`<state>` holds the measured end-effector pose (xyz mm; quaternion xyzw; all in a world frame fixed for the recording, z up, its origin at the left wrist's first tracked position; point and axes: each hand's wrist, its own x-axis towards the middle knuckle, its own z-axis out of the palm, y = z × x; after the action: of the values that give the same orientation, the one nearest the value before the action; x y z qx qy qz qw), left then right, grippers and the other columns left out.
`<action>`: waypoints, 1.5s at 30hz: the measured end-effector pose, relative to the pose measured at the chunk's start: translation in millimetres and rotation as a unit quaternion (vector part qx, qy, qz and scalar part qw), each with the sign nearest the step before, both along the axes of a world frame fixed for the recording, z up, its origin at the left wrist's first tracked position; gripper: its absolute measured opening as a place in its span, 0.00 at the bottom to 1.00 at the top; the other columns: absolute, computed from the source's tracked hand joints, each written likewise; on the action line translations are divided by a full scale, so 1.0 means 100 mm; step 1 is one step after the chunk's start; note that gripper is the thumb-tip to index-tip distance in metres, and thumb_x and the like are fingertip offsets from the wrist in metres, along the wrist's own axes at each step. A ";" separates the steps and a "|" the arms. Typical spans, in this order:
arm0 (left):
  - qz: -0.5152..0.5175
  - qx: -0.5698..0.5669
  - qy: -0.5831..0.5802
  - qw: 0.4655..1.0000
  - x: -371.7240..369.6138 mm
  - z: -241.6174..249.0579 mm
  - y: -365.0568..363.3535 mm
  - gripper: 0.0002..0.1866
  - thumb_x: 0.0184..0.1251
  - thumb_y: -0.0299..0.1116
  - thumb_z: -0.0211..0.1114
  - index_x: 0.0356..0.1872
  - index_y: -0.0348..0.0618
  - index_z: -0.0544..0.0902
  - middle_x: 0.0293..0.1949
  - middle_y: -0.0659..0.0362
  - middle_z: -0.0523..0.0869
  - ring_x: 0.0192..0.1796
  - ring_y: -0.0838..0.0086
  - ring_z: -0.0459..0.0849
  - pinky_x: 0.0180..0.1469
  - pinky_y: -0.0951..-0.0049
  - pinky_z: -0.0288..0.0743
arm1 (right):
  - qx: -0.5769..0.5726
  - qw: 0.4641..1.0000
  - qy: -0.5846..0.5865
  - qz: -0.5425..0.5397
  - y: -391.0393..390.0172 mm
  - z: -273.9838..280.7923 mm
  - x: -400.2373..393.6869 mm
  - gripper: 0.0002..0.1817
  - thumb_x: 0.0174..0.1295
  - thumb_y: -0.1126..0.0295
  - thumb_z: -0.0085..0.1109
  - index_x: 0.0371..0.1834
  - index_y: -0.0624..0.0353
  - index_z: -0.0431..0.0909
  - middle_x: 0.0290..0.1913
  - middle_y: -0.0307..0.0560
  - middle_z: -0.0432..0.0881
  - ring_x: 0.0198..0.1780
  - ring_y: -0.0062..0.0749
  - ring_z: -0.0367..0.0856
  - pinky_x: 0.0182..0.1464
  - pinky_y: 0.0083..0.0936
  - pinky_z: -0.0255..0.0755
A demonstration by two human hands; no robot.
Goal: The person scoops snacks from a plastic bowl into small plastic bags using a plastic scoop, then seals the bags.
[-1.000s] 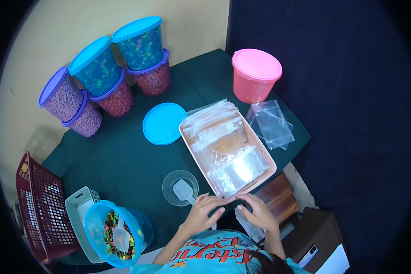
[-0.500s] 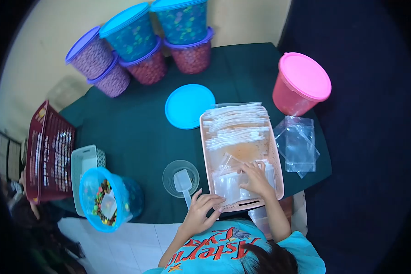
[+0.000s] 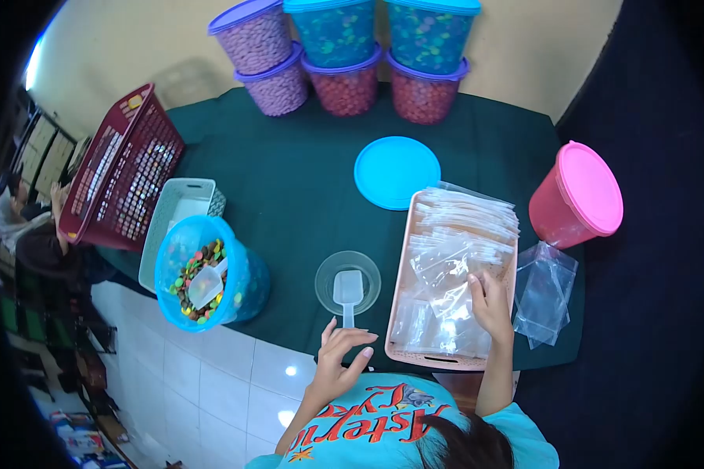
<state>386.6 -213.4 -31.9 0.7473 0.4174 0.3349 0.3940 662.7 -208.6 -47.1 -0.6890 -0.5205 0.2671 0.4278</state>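
My left hand [image 3: 342, 361] is raised at the table's front edge with its fingers apart and nothing in them, just below the handle of a white scoop [image 3: 349, 289]. The scoop rests in a clear round bowl [image 3: 373, 275]. Over the pink tray [image 3: 397, 313], my right hand [image 3: 489, 301] pinches a clear plastic bag [image 3: 448, 275]. Behind it in the tray stands a row of filled bags [image 3: 465, 219]; more clear bags [image 3: 426, 328] lie at the front.
A blue tub [image 3: 250, 285] of colourful sweets holds another scoop. Beside it are a pale basket [image 3: 158, 227] and a maroon basket [image 3: 105, 187]. A blue lid [image 3: 397, 172], stacked tubs [image 3: 340, 39], a pink tub [image 3: 559, 207] and loose bags [image 3: 544, 301] surround the tray. People sit at far left.
The view has shifted, so the table's things appear farther right. My right hand has lifted a clear bag towards the filled row. My left hand has come away from the tray.
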 end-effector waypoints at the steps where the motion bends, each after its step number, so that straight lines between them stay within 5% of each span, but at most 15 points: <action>1: 0.010 0.000 -0.002 1.000 -0.04 -0.01 -0.03 0.10 0.53 0.26 0.58 0.37 0.41 0.79 0.37 0.57 0.82 0.46 0.66 0.78 0.63 0.53 0.49 | 0.000 1.000 -0.002 0.010 0.01 0.08 -0.13 0.12 0.62 0.67 0.45 0.31 0.67 0.72 0.15 0.48 0.69 0.17 0.32 0.68 0.23 0.28 0.61; 5: 0.037 -0.096 -0.140 0.985 -0.28 -0.06 -0.07 0.18 0.64 0.41 0.49 0.47 0.40 0.75 0.44 0.55 0.81 0.49 0.68 0.76 0.64 0.59 0.48 | 0.046 0.987 0.121 0.096 0.08 0.24 -0.79 0.10 0.63 0.68 0.45 0.31 0.64 0.72 0.15 0.35 0.65 0.19 0.15 0.62 0.21 0.20 0.57; 7: 0.048 -0.196 -0.339 0.919 -0.40 -0.03 -0.11 0.33 0.67 0.55 0.33 0.54 0.35 0.69 0.49 0.51 0.77 0.54 0.66 0.73 0.65 0.62 0.48 | 0.036 0.968 0.186 0.167 0.05 0.37 -1.27 0.09 0.63 0.69 0.45 0.32 0.64 0.72 0.15 0.33 0.66 0.19 0.13 0.62 0.21 0.18 0.58; 8: 0.083 -0.236 -0.320 0.914 -0.48 0.06 -0.13 0.48 0.58 0.68 0.18 0.58 0.33 0.64 0.52 0.47 0.74 0.56 0.62 0.70 0.63 0.59 0.52 | 0.080 0.957 0.194 0.198 0.04 0.35 -1.53 0.09 0.62 0.70 0.46 0.32 0.64 0.72 0.15 0.34 0.67 0.19 0.12 0.62 0.20 0.17 0.58; 12: 0.100 -0.271 -0.529 0.798 -0.97 0.18 -0.20 0.55 0.50 0.75 0.19 0.61 0.30 0.58 0.57 0.43 0.69 0.60 0.56 0.66 0.64 0.59 0.51 | 0.029 0.928 0.217 0.302 -0.18 0.26 -2.41 0.07 0.63 0.71 0.45 0.33 0.63 0.69 0.14 0.41 0.68 0.16 0.15 0.66 0.18 0.20 0.58; 16: 0.041 -0.192 -0.537 0.821 -1.56 0.22 -0.42 0.59 0.44 0.79 0.18 0.65 0.34 0.52 0.65 0.45 0.56 0.66 0.58 0.55 0.66 0.59 0.43 | 0.010 0.908 0.244 0.340 -0.33 0.15 -3.08 0.05 0.63 0.72 0.44 0.34 0.63 0.68 0.15 0.43 0.70 0.16 0.18 0.67 0.18 0.22 0.59; 20: 0.098 -0.192 -0.527 0.822 -2.01 0.30 -0.62 0.57 0.46 0.78 0.21 0.65 0.34 0.51 0.63 0.42 0.58 0.65 0.55 0.58 0.65 0.59 0.47 | 0.003 0.894 0.224 0.388 -0.43 0.20 -3.60 0.06 0.63 0.72 0.44 0.37 0.63 0.68 0.16 0.46 0.72 0.16 0.23 0.71 0.20 0.24 0.61; 22: 0.099 -0.160 -0.420 0.888 -2.29 0.27 -0.73 0.56 0.47 0.78 0.24 0.65 0.36 0.49 0.64 0.43 0.57 0.64 0.56 0.59 0.64 0.59 0.48 | -0.006 0.888 0.215 0.407 -0.48 0.16 -3.86 0.07 0.63 0.72 0.44 0.36 0.65 0.71 0.17 0.42 0.71 0.17 0.18 0.66 0.20 0.21 0.58; 25: 0.153 -0.127 -0.389 0.900 -2.63 0.16 -0.88 0.54 0.49 0.76 0.27 0.65 0.35 0.50 0.63 0.43 0.59 0.64 0.57 0.60 0.64 0.59 0.48 | 0.000 0.880 0.139 0.455 -0.51 0.11 -4.22 0.08 0.62 0.71 0.45 0.35 0.66 0.71 0.14 0.43 0.71 0.14 0.25 0.67 0.20 0.25 0.60; 26: 0.158 -0.125 -0.388 0.899 -2.71 0.16 -0.92 0.54 0.49 0.76 0.27 0.65 0.35 0.50 0.63 0.43 0.59 0.64 0.57 0.60 0.64 0.59 0.48 | -0.065 0.880 0.081 0.463 -0.51 0.16 -4.29 0.14 0.58 0.70 0.53 0.44 0.67 0.68 0.26 0.50 0.76 0.24 0.33 0.74 0.28 0.27 0.66; 27: 0.201 -0.107 -0.394 0.890 -2.79 0.16 -0.96 0.54 0.50 0.76 0.27 0.65 0.35 0.50 0.63 0.44 0.60 0.63 0.58 0.61 0.64 0.59 0.49 | -0.067 0.878 0.083 0.466 -0.52 0.19 -4.39 0.14 0.58 0.70 0.53 0.44 0.67 0.68 0.26 0.50 0.76 0.24 0.33 0.74 0.28 0.27 0.66; 29: 0.243 -0.090 -0.394 0.882 -2.96 0.16 -1.04 0.54 0.50 0.76 0.27 0.64 0.34 0.51 0.62 0.44 0.60 0.63 0.58 0.61 0.64 0.59 0.49 | 0.156 0.905 0.056 0.392 -0.55 0.22 -4.59 0.28 0.51 0.70 0.60 0.54 0.67 0.62 0.44 0.56 0.72 0.42 0.43 0.73 0.42 0.33 0.67; 30: 0.231 -0.091 -0.390 0.887 -3.03 0.17 -1.07 0.53 0.51 0.75 0.27 0.64 0.34 0.51 0.63 0.45 0.60 0.64 0.58 0.60 0.64 0.59 0.48 | 0.141 0.898 0.030 0.415 -0.54 0.24 -4.61 0.38 0.45 0.70 0.64 0.60 0.65 0.55 0.57 0.58 0.62 0.55 0.51 0.64 0.56 0.38 0.58; 36: 0.237 -0.127 -0.378 0.886 -3.16 0.10 -1.08 0.52 0.52 0.74 0.28 0.64 0.34 0.53 0.64 0.48 0.58 0.65 0.60 0.57 0.66 0.59 0.46 | 0.270 0.834 -0.001 0.481 -0.46 0.39 -4.88 0.31 0.47 0.72 0.61 0.57 0.59 0.64 0.59 0.47 0.66 0.63 0.41 0.60 0.62 0.40 0.50; 45: 0.236 -0.181 -0.458 0.838 -3.58 0.07 -0.67 0.51 0.52 0.75 0.28 0.63 0.37 0.55 0.62 0.52 0.60 0.64 0.61 0.58 0.65 0.58 0.48 | 0.373 0.823 0.046 0.426 0.04 0.12 -5.35 0.25 0.45 0.69 0.66 0.50 0.55 0.73 0.52 0.42 0.75 0.58 0.34 0.69 0.62 0.39 0.50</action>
<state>28.1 -280.7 -25.2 0.3028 0.4062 0.6405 0.5771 127.2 -204.4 -35.3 -0.1740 -0.8017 0.2396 0.5192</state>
